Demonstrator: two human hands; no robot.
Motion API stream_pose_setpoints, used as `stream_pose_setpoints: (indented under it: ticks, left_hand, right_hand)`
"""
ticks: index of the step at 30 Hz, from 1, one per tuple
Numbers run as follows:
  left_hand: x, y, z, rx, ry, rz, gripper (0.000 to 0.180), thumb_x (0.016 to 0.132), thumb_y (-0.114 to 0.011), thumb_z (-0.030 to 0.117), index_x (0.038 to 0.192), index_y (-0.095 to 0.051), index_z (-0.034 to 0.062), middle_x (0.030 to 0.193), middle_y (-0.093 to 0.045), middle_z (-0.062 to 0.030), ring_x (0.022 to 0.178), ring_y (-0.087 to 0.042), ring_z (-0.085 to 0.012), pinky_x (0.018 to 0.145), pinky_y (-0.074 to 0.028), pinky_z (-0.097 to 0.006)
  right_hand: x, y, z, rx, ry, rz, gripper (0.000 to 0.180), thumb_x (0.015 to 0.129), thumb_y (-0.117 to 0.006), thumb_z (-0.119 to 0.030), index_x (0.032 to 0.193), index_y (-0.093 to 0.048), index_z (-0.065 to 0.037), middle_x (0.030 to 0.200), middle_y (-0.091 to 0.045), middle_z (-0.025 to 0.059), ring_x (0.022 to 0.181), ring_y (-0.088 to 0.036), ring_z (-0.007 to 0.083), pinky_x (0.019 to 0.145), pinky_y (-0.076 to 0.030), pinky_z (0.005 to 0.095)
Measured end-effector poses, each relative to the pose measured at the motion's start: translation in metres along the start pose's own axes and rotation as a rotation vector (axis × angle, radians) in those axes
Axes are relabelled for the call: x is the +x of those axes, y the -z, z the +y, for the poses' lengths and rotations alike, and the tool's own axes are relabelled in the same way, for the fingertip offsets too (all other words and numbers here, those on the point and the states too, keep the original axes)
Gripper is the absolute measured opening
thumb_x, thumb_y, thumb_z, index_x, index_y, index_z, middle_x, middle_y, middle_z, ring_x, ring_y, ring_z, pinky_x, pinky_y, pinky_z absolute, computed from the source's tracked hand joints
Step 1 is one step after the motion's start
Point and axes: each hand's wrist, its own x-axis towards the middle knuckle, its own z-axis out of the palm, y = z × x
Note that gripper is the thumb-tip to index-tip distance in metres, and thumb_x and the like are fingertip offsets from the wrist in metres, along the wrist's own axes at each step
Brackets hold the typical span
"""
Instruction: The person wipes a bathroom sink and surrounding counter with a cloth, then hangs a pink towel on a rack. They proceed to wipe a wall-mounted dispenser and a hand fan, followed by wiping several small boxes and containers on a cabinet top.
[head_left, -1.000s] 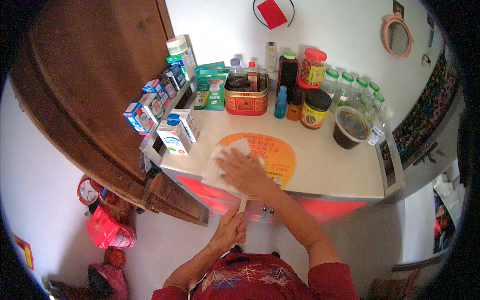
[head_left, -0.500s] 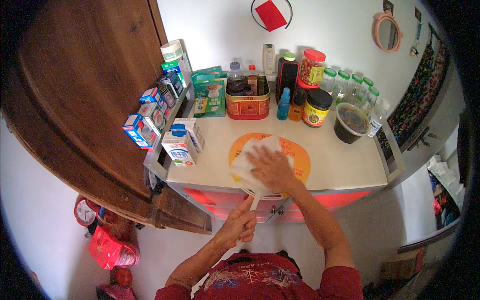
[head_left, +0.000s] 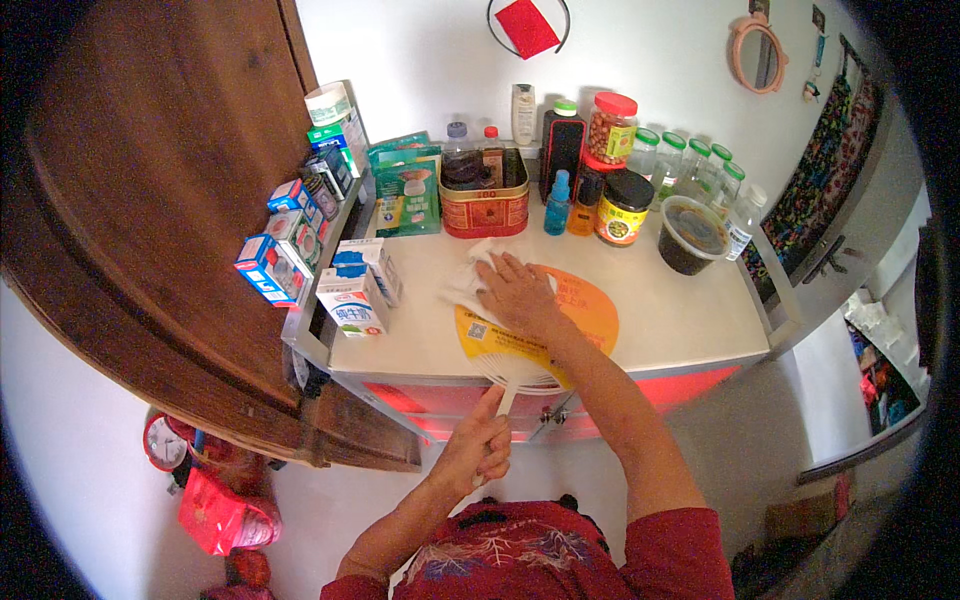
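Looking down from the head camera, the right hand point(head_left: 518, 293) lies flat, fingers spread, pressing a crumpled white cloth point(head_left: 468, 281) onto the orange hand fan point(head_left: 560, 325) that lies on the white table point(head_left: 680, 320). The fan is a flat, rounded plastic sheet, bright orange with a yellow patch and small print near its lower left, and pale ribs fan out toward the white handle point(head_left: 503, 398) that juts over the table's front edge. The left hand point(head_left: 480, 445) is down there below the edge, its grip curled shut around that handle, thumb up along it. The right hand's grip is open, palm down on the cloth rather than closed around anything. The cloth peeks out to the left of the fingers and looks bunched, though how much is tucked under the palm is hard to tell. Just left of it stand two small blue-and-white cartons point(head_left: 360, 288), and further left more little boxes point(head_left: 285, 240) line a narrow ledge beside the dark wooden door point(head_left: 150, 180). At the back of the table sit a red tin point(head_left: 485, 205), a blue bottle point(head_left: 557, 200), a black-lidded jar point(head_left: 623, 207), a red-lidded jar point(head_left: 611, 128) and a row of green-capped bottles point(head_left: 690, 165), with a clear tub of dark liquid point(head_left: 690, 233) at the right.
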Motion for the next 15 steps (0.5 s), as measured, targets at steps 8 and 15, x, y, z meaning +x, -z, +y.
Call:
stream_pose_setpoints:
  ticks: [8, 15]
  left_hand:
    - [0.005, 0.003, -0.004, 0.034, -0.042, -0.021, 0.053, 0.094, -0.041, 0.012, 0.141, -0.022, 0.0280, 0.060, -0.033, 0.0031, 0.038, -0.026, -0.0062, 0.034, -0.025, -0.021]
    - [0.006, 0.011, -0.003, -0.011, -0.022, -0.100, 0.051, 0.095, -0.040, 0.014, 0.141, -0.022, 0.0278, 0.061, -0.033, 0.0029, 0.037, -0.027, -0.0065, 0.034, -0.023, -0.022]
  right_hand:
    - [-0.059, 0.038, 0.046, -0.181, -0.315, -0.051, 0.050, 0.086, -0.050, -0.040, 0.125, -0.046, -0.009, 0.129, -0.046, 0.0140, 0.118, -0.045, 0.0311, 0.088, -0.039, 0.0527]
    - [-0.103, 0.067, 0.017, -0.093, -0.347, -0.177, 0.046, 0.089, -0.045, -0.031, 0.131, -0.040, -0.013, 0.138, -0.038, 0.0133, 0.127, -0.036, 0.0309, 0.100, -0.030, 0.0506]
